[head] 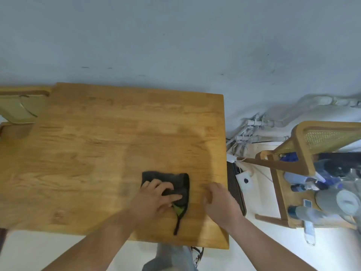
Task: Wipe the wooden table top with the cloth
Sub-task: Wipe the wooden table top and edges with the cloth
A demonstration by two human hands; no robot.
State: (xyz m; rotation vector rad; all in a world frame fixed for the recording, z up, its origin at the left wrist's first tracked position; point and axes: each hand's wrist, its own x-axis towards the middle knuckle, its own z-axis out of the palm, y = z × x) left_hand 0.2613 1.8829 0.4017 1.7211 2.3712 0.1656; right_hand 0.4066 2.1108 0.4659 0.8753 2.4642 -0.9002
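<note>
Cloth: I am seeing the dark cloth (172, 184) lying bunched on the desk (97, 153), in the near right part of the top, with a thin strap or tail trailing toward the near edge and a small green patch showing under my palm.
Left hand: I am pressing my left hand (158, 198) flat on top of the cloth, fingers (162, 186) spread and laid over it, pinning it down and not pinching it.
Right hand: I am keeping my right hand (216, 200) just beside the cloth on the bare wood, fingers loosely curled and holding nothing; it is blurred, so I cannot tell whether it is touching the surface.
Handling: I am judging the cloth to be light, soft and limp, likely to fold and bunch when pushed, so a flat palm over its middle is looking like the best hold; the loose tail could drag or flick.
Surface: I am noticing a duller arc across the right half, possibly damp from wiping.
Edges: I am working close to the near and right edges, where the cloth could slip off.
Open room: I am seeing the far and left parts of the top bare, giving long clear strokes; a chair (312, 153) is standing well apart on the right.
</note>
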